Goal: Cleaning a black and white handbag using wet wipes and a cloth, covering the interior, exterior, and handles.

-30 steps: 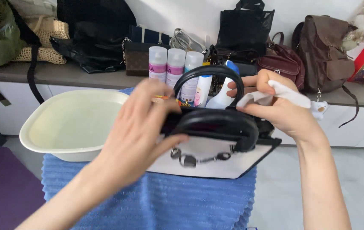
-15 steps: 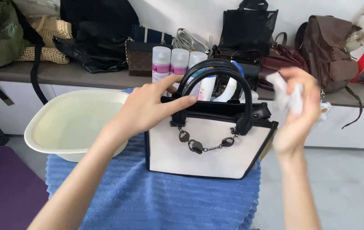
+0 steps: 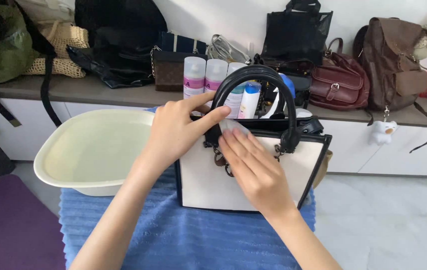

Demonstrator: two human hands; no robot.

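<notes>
A white handbag [image 3: 293, 170] with black trim and black handles [image 3: 258, 75] stands upright on a blue towel [image 3: 183, 235]. My left hand [image 3: 178, 131] grips the bag's top edge at the base of the near handle. My right hand [image 3: 253, 167] lies flat on the bag's front face and presses a small white wipe [image 3: 237, 129] against it near the top rim. A dark chain on the bag's front is mostly hidden under my right hand.
A cream plastic basin [image 3: 93, 150] sits left of the bag. Several spray and lotion bottles [image 3: 208, 77] stand behind it. A long shelf [image 3: 98, 92] holds several bags, a maroon purse [image 3: 338, 82] and a brown backpack [image 3: 393, 62]. A purple mat [image 3: 8, 225] lies on the floor.
My right hand came down from the raised position at the right and now presses the wipe onto the bag's front. My left hand stayed at the handle base.
</notes>
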